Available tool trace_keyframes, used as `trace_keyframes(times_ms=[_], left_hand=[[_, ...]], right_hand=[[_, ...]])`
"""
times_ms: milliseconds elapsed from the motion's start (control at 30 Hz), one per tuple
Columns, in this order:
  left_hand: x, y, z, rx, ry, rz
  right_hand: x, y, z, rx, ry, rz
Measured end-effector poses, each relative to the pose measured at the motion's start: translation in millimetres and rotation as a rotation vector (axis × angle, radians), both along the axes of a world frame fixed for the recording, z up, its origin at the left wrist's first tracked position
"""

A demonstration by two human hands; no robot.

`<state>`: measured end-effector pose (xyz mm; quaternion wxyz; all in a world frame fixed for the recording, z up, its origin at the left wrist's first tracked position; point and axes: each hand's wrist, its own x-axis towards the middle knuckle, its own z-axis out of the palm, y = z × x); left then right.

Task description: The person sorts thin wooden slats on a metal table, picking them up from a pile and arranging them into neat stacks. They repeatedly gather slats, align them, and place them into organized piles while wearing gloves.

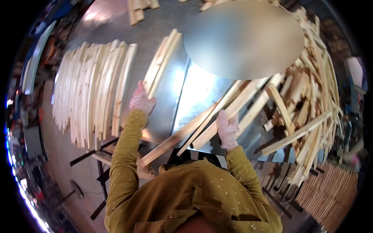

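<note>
My left hand [142, 100], in a pale knitted work glove, is closed around the near end of a few wooden strips [165, 56] that lie side by side on the metal table [155, 122]. To its left, a row of pale wooden strips [95, 89] lies close together. My right hand [228, 126], gloved too, grips a wooden strip [248, 97] slanting toward the upper right. Beside that strip, another wooden strip [175, 134] sticks out over the table's near edge. A blurred oval hides the far ends of these pieces.
A tangled heap of wooden strips [311, 97] covers the table's right side. More short pieces [136, 11] lie at the far edge. At the lower right stands a stack of wood [330, 194]. Dark metal bars [93, 152] jut out at the near left.
</note>
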<state>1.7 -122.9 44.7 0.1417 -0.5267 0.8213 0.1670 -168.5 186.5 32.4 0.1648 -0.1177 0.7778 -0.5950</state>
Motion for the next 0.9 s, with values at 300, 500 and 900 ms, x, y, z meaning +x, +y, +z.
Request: trace_keyframes(times_ms=[300,500,900], left_hand=[[39,6,31,0.281,0.086,0.114],[48,32,14,0.177,-0.108,-0.006],[46,42,12,0.008,-0.075,0.037]], right_hand=[[77,-157,26,0.671,-0.277,0.941],[66,-108,54,0.617,0.513,1.531],[61,-51,73,0.322,1.094,1.653]])
